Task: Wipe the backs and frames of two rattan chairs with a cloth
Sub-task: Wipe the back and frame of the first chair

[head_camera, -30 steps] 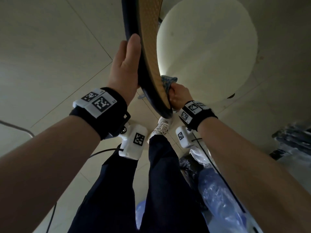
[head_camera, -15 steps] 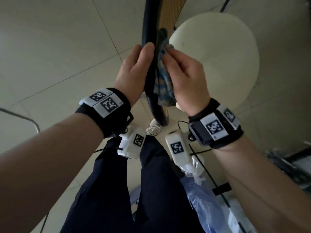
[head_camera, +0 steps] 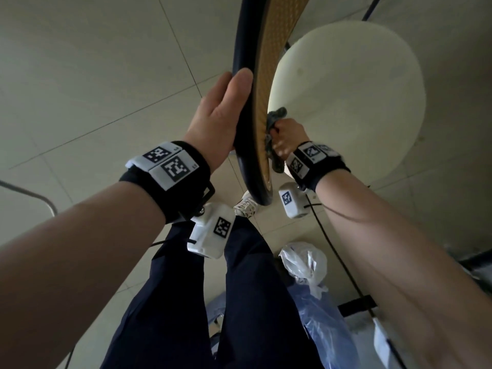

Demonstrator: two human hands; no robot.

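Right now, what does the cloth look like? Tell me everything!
The cloth is dark grey-blue, soft and crumpled into a wad. The right hand grips it and presses it against the woven rattan side of the chair back, near its lower end. One bunch pokes out above the fingers, another hangs below the wrist. Most of it is hidden inside the fist.

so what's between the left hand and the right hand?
Head view: the chair back stands edge-on between left hand and right hand, which holds the cloth.
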